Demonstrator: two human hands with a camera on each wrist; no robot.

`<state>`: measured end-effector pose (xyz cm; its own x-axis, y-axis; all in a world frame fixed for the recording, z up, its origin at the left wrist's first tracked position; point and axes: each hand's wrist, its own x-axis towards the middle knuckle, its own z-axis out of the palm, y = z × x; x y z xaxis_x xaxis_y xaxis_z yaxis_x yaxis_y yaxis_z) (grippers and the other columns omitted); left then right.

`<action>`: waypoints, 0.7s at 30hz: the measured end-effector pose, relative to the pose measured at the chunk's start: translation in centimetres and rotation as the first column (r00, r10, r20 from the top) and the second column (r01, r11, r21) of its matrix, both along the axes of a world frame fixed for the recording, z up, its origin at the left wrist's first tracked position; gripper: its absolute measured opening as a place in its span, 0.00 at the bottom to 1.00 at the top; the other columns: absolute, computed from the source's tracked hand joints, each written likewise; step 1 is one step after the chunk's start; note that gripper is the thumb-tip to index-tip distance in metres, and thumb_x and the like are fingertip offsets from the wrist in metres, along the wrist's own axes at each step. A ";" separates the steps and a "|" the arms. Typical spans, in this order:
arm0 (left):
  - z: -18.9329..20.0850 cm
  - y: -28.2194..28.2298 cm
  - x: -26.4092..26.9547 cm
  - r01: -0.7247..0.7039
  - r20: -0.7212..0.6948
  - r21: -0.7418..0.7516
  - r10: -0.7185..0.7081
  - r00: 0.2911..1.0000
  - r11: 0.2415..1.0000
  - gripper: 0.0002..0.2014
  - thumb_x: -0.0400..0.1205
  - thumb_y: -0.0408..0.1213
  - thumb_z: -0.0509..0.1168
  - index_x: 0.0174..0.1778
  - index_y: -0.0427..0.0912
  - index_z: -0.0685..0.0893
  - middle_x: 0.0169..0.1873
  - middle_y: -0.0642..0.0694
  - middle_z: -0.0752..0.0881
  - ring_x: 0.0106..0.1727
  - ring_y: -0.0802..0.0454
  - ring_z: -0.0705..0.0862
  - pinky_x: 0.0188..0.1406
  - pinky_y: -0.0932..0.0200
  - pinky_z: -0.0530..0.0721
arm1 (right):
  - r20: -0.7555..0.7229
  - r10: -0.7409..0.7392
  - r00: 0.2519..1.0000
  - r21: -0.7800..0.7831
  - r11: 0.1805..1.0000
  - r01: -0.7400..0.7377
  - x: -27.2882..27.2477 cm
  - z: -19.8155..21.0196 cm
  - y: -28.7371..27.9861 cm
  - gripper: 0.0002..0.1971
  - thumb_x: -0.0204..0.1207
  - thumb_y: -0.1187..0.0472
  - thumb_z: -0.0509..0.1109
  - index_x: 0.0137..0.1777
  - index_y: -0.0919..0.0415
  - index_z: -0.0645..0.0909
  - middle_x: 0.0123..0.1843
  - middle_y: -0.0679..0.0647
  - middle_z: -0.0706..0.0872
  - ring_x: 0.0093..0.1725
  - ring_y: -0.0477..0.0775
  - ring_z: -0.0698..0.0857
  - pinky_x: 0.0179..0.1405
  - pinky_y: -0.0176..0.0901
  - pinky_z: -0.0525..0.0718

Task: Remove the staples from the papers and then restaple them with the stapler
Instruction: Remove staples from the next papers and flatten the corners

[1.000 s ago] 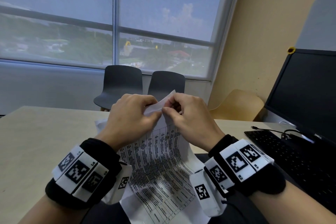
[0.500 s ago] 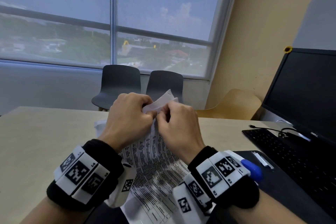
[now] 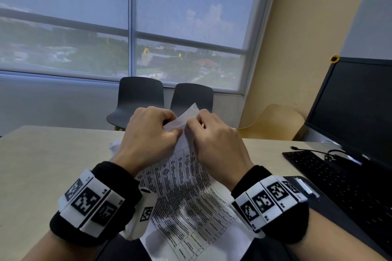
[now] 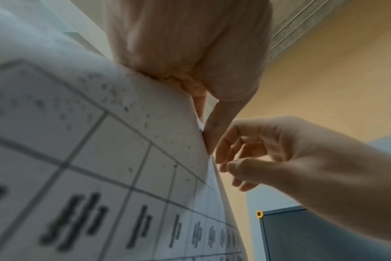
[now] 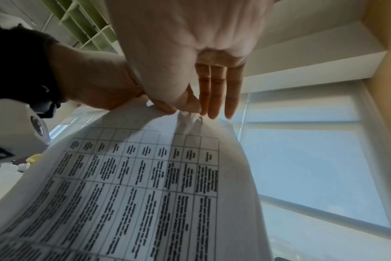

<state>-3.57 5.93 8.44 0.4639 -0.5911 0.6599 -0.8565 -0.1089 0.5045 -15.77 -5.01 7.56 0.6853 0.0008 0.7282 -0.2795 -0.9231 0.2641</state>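
A stapled set of papers (image 3: 186,193) printed with a table stands raised off the table, its top corner (image 3: 188,117) held between both hands. My left hand (image 3: 152,131) grips that corner from the left, fingers curled round it. My right hand (image 3: 210,133) pinches the same corner from the right. In the right wrist view its thumb and forefinger (image 5: 185,106) meet on the papers (image 5: 145,176) while its other fingers stay straight. From the left wrist view, the right hand (image 4: 268,150) nips the papers' edge (image 4: 209,155). No staple shows, and no stapler.
The pale table (image 3: 42,165) stretches left. A black keyboard (image 3: 339,176) and dark monitor (image 3: 356,108) stand at the right, with a small silver-white item (image 3: 305,186) on a black pad by my right wrist. Two dark chairs (image 3: 140,99) stand behind the table.
My right hand swung left across the corner, then back right, still pinching. A blue object that showed beside my right wrist half a second ago is now hidden. My left hand kept its grip.
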 end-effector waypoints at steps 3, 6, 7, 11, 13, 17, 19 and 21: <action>-0.1 0.0 0.0 -0.013 0.028 -0.028 0.014 1.000 1.000 0.07 0.75 0.41 0.73 0.35 0.44 0.93 0.27 0.52 0.89 0.30 0.56 0.85 0.28 0.64 0.77 | -0.043 0.000 0.999 -0.065 0.998 -0.003 -0.4 0.0 0.1 0.07 0.77 0.57 0.69 0.49 0.59 0.80 0.44 0.55 0.81 0.41 0.55 0.80 0.27 0.43 0.73; -0.2 -0.1 -0.2 -0.014 0.047 -0.034 0.015 0.999 0.999 0.07 0.74 0.39 0.73 0.32 0.44 0.92 0.23 0.51 0.87 0.28 0.54 0.83 0.27 0.68 0.71 | -0.033 0.001 0.999 -0.138 0.990 -0.006 0.0 0.1 0.1 0.04 0.77 0.61 0.71 0.47 0.60 0.80 0.44 0.56 0.81 0.39 0.57 0.80 0.27 0.45 0.72; -0.3 -0.2 -0.2 -0.008 0.054 -0.030 0.010 0.999 1.000 0.06 0.75 0.38 0.73 0.32 0.44 0.92 0.23 0.52 0.87 0.27 0.55 0.83 0.27 0.69 0.70 | -0.032 0.004 0.999 -0.176 0.984 -0.010 0.2 0.1 0.0 0.03 0.76 0.63 0.72 0.46 0.61 0.81 0.44 0.57 0.82 0.39 0.58 0.81 0.27 0.46 0.72; -0.2 -0.1 -0.2 0.022 0.075 -0.023 -0.020 0.997 0.999 0.08 0.75 0.35 0.71 0.32 0.44 0.93 0.20 0.55 0.83 0.26 0.56 0.81 0.27 0.73 0.72 | -0.065 0.003 0.998 -0.305 0.952 -0.023 0.5 0.1 -0.1 0.07 0.77 0.67 0.62 0.42 0.62 0.81 0.40 0.57 0.81 0.36 0.58 0.80 0.28 0.46 0.64; -0.4 -0.2 -0.1 0.028 0.066 -0.018 -0.027 0.997 0.999 0.09 0.76 0.34 0.71 0.32 0.44 0.93 0.20 0.54 0.84 0.27 0.55 0.82 0.27 0.71 0.74 | -0.088 -0.036 0.995 -0.332 0.943 0.005 0.6 0.2 0.1 0.11 0.78 0.68 0.56 0.41 0.62 0.80 0.39 0.57 0.81 0.35 0.57 0.79 0.29 0.46 0.61; -0.7 -0.5 0.0 0.043 0.052 -0.008 -0.043 0.998 0.999 0.10 0.78 0.34 0.69 0.32 0.43 0.92 0.25 0.51 0.89 0.29 0.52 0.85 0.29 0.62 0.78 | -0.148 -0.113 0.983 -0.344 0.937 0.056 0.6 0.3 0.5 0.14 0.77 0.67 0.53 0.41 0.60 0.81 0.38 0.55 0.80 0.35 0.56 0.80 0.28 0.46 0.59; -0.6 -0.5 0.0 0.052 0.046 -0.003 -0.052 0.998 0.999 0.10 0.79 0.34 0.69 0.32 0.43 0.92 0.25 0.52 0.88 0.29 0.52 0.85 0.29 0.63 0.77 | -0.153 -0.106 0.983 -0.334 0.941 0.049 0.5 0.4 0.4 0.15 0.77 0.68 0.51 0.42 0.61 0.81 0.39 0.56 0.80 0.35 0.56 0.80 0.27 0.46 0.60; -0.6 -0.4 0.0 0.054 0.047 0.000 -0.054 0.997 0.999 0.10 0.80 0.35 0.69 0.34 0.44 0.93 0.26 0.53 0.89 0.31 0.54 0.86 0.30 0.60 0.80 | -0.156 -0.079 0.985 -0.333 0.943 0.023 0.5 0.6 0.2 0.15 0.79 0.68 0.51 0.43 0.63 0.81 0.39 0.57 0.80 0.35 0.56 0.80 0.26 0.46 0.62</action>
<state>-3.60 5.51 7.83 0.4000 -0.6132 0.6812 -0.8839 -0.0615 0.4636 -15.27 -4.83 8.21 0.8013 0.1828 0.5697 -0.2505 -0.7621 0.5970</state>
